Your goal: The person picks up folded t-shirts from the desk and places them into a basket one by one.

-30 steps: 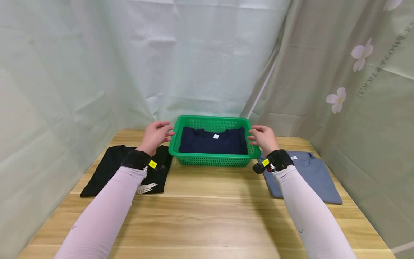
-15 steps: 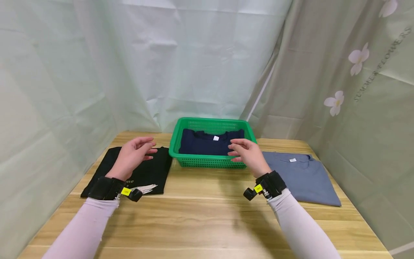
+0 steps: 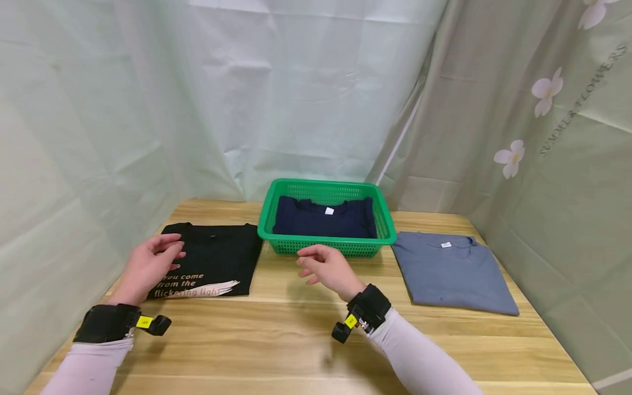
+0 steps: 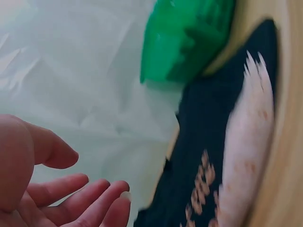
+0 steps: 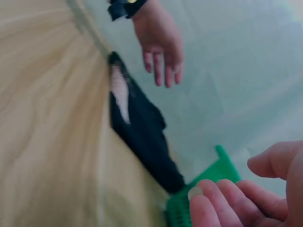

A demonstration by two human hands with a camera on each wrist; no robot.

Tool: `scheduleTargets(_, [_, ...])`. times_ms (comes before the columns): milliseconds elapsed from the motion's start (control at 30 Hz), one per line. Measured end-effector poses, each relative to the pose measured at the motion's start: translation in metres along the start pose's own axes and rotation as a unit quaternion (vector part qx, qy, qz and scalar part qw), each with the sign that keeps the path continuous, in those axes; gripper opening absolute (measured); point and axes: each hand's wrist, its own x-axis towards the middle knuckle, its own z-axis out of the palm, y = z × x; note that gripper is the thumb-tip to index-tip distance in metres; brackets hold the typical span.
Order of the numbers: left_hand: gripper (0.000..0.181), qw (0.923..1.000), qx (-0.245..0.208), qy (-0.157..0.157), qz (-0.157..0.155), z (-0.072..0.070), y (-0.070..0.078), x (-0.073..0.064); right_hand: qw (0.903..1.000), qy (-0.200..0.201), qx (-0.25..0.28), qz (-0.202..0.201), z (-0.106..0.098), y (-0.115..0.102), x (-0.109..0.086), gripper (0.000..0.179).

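Note:
A folded black T-shirt (image 3: 222,255) with pale lettering and a white brush stroke lies at the left of the table. Above its left edge hovers my left hand (image 3: 148,266), fingers relaxed and holding nothing; the left wrist view shows thumb and fingers apart. My right hand (image 3: 331,269) hangs in the air just in front of the green basket (image 3: 326,247), loosely bent and holding nothing. Inside that basket lies a folded navy T-shirt (image 3: 321,222) with a white label at its neck. To the right rests a folded grey-blue T-shirt (image 3: 456,274), apart from both hands.
The wooden table (image 3: 257,340) carries all of these. A pale curtain (image 3: 316,99) hangs close behind the basket and along both sides. The basket stands at the back middle, between the black and the grey-blue T-shirts.
Both hands have drawn back from the basket's two ends. The left has moved left and nearer over the black T-shirt; the right has come nearer and left. The basket and shirts stay put.

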Motion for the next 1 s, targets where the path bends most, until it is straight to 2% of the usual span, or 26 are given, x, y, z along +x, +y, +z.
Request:
scheduleTargets(100, [0.043,0.9995,0.028,0.013,-0.004,-0.008,-0.012,-0.003,0.9999,-0.006,-0.011,0.004,0.012,0.009,0.005,0.021])
scheduleTargets(200, [0.043,0.9964,0.078,0.032,-0.011,-0.017,-0.021,-0.004,0.9997,-0.011,-0.017,0.015,0.025,0.016,0.011,0.02])
scheduleTargets(300, [0.045,0.9881,0.14,0.058,-0.025,-0.028,-0.031,-0.004,0.999,-0.017,-0.023,0.035,0.039,0.02,0.018,0.024])
scheduleTargets(367, [0.048,0.9811,0.177,0.065,-0.041,-0.036,-0.038,-0.003,0.9981,-0.021,-0.022,0.053,0.048,0.025,0.023,0.029])
scheduleTargets(533, [0.056,0.9614,0.259,0.047,-0.082,-0.047,-0.056,-0.002,0.9951,-0.004,-0.009,0.098,0.068,0.034,0.036,0.037])
scheduleTargets(633, [0.059,0.953,0.285,0.03,-0.099,-0.048,-0.062,-0.004,0.993,0.014,-0.014,0.116,0.078,0.034,0.042,0.036])
scheduleTargets(800, [0.061,0.9534,0.279,0.007,-0.115,-0.047,-0.063,-0.005,0.9912,0.025,-0.03,0.127,0.095,0.028,0.049,0.037])
scheduleTargets(1000, [0.052,0.9598,0.26,-0.002,-0.105,-0.04,-0.059,-0.007,0.9877,0.021,-0.059,0.143,0.115,0.022,0.052,0.029])
